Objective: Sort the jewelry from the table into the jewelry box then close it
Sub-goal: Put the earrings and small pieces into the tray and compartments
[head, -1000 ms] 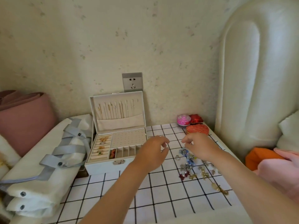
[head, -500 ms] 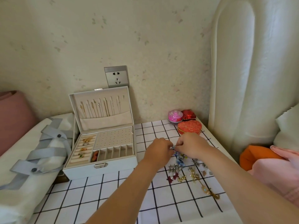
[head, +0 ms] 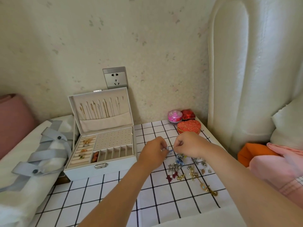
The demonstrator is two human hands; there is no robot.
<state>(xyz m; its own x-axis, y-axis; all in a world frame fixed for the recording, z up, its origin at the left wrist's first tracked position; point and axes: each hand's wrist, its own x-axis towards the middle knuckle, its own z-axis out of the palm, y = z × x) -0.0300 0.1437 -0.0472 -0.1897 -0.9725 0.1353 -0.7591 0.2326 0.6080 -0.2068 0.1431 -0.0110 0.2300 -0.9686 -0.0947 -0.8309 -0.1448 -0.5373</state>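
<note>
I see the left hand (head: 154, 151) and the right hand (head: 188, 145) meeting at the centre of the frame, fingers curled, both pinching 1 small blue piece (head: 170, 150) over the checked tablecloth (head: 147, 194). The rest of the jewelry (head: 180, 163) lies scattered right of centre, below the right hand. The jewelry box (head: 101, 171) stands open at centre left, lid upright, rings in its left rows. A red heart box (head: 188, 126) sits just above the hands
</note>
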